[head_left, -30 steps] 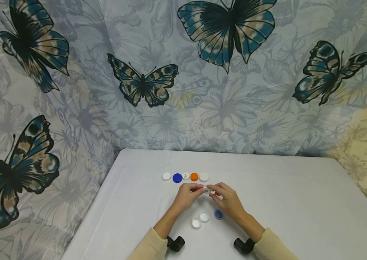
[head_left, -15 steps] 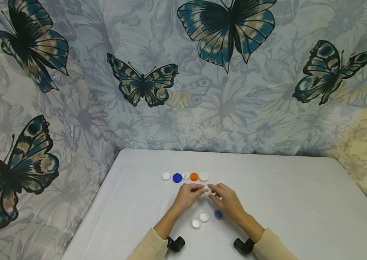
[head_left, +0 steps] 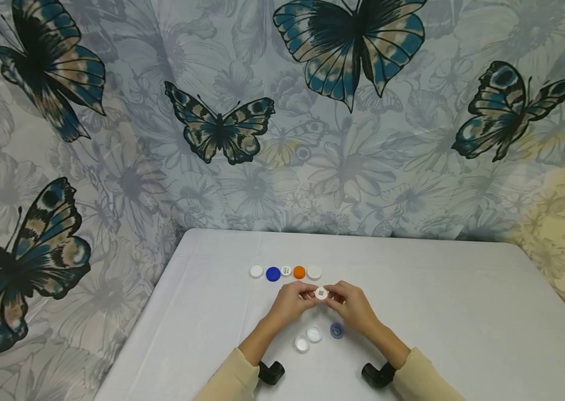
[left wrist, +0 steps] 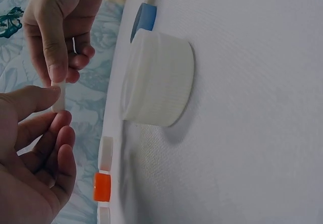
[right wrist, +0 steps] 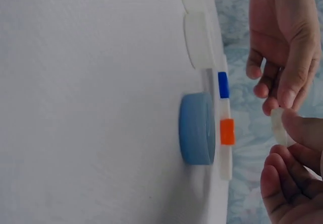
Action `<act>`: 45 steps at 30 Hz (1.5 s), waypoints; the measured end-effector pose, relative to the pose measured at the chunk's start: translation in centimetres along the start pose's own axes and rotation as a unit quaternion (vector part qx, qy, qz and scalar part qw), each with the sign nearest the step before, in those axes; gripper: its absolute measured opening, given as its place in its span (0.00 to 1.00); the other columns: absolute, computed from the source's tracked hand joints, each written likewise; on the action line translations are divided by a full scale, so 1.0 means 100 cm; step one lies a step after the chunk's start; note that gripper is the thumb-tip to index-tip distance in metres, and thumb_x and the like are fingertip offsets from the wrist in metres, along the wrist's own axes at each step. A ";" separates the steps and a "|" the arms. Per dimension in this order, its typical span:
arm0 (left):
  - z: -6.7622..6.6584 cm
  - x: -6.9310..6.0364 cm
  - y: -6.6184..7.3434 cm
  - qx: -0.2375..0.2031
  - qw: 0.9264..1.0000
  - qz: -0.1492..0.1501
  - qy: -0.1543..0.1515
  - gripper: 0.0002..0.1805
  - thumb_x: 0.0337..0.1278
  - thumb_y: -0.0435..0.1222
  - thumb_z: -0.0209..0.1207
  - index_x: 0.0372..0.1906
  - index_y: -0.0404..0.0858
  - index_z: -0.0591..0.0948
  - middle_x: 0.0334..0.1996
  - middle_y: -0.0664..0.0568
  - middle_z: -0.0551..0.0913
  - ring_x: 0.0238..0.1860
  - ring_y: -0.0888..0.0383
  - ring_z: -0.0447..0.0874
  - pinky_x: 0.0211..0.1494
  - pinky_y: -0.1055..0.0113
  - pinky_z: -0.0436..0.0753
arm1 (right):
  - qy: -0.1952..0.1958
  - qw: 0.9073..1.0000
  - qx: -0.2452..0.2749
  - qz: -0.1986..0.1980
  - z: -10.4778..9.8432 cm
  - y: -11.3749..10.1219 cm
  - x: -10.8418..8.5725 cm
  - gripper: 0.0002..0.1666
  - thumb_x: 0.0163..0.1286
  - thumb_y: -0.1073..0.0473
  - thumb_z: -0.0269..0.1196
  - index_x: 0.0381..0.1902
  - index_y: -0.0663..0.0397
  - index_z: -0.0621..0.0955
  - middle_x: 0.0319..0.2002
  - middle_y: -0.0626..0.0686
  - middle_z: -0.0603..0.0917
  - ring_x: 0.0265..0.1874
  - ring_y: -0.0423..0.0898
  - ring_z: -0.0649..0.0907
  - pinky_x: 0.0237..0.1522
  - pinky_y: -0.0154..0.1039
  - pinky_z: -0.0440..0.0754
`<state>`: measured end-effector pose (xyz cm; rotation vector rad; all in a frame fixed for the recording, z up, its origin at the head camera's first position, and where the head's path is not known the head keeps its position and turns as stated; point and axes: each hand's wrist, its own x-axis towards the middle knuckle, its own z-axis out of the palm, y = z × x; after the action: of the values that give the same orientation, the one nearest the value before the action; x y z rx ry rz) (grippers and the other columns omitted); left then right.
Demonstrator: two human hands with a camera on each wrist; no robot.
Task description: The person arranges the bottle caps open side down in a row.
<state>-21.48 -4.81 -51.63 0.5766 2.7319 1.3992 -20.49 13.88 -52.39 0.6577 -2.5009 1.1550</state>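
Note:
A small white bottle cap (head_left: 321, 293) with a grey square mark on its face is held above the table between both hands. My left hand (head_left: 289, 303) pinches its left edge between thumb and fingers. On the opposite edge, my right hand (head_left: 354, 307) grips it the same way. Both wrist views show the cap (left wrist: 59, 98) edge-on, thumbs and fingertips meeting at it. Beneath the hands lie two white caps (head_left: 314, 334) (head_left: 301, 344) and a translucent blue cap (head_left: 337, 331), hollow sides up.
Behind the hands runs a row of caps: a white cap (head_left: 256, 272), a dark blue cap (head_left: 273, 274), a small printed white cap (head_left: 286, 271), an orange cap (head_left: 299, 272) and another white cap (head_left: 314, 272). A white cloth covers the table (head_left: 452, 312); butterfly-printed fabric hangs behind.
The held cap has turned so that its marked face shows more fully to the head view. Both hands have shifted slightly, still pinching it. The caps on the table have stayed put.

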 end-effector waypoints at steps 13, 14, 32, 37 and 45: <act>0.002 0.016 0.000 0.047 0.999 0.021 0.008 0.14 0.53 0.37 0.68 0.44 0.36 0.87 0.30 0.51 0.87 0.29 0.68 0.79 0.33 0.79 0.76 | -0.052 0.997 0.030 0.058 -0.006 0.014 0.014 0.14 0.55 0.66 0.72 0.41 0.62 0.87 0.25 0.46 0.81 0.25 0.32 0.74 0.28 0.29 0.76; 0.002 0.018 0.000 0.049 0.999 0.019 0.008 0.14 0.54 0.38 0.68 0.45 0.36 0.86 0.30 0.51 0.87 0.29 0.68 0.78 0.33 0.79 0.76 | -0.053 0.996 0.029 0.060 -0.007 0.015 0.016 0.14 0.55 0.66 0.72 0.41 0.62 0.87 0.25 0.46 0.81 0.25 0.32 0.74 0.29 0.29 0.76; 0.002 0.064 0.003 0.149 0.988 0.027 0.030 0.15 0.54 0.40 0.68 0.46 0.39 0.86 0.33 0.52 0.86 0.33 0.62 0.82 0.36 0.76 0.75 | -0.049 0.998 0.013 0.047 -0.016 0.036 0.057 0.16 0.56 0.65 0.72 0.43 0.65 0.86 0.28 0.51 0.84 0.28 0.38 0.79 0.34 0.31 0.80; 0.004 0.074 0.002 0.182 0.983 0.028 0.014 0.14 0.54 0.40 0.68 0.45 0.40 0.86 0.32 0.53 0.86 0.32 0.62 0.81 0.36 0.75 0.74 | -0.057 0.997 -0.003 0.049 -0.016 0.043 0.061 0.15 0.56 0.64 0.72 0.42 0.64 0.86 0.28 0.52 0.83 0.28 0.39 0.78 0.33 0.32 0.79; 0.013 0.083 0.002 0.219 0.976 -0.022 -0.006 0.15 0.54 0.42 0.67 0.46 0.42 0.87 0.30 0.55 0.88 0.27 0.62 0.81 0.30 0.72 0.74 | -0.084 0.994 -0.025 0.060 -0.014 0.051 0.065 0.14 0.57 0.66 0.70 0.42 0.67 0.85 0.27 0.54 0.83 0.26 0.41 0.78 0.29 0.31 0.74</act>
<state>-28.95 -0.92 -51.06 0.5240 3.0332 0.7763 -28.60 16.04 -51.77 0.6220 -2.7353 1.1151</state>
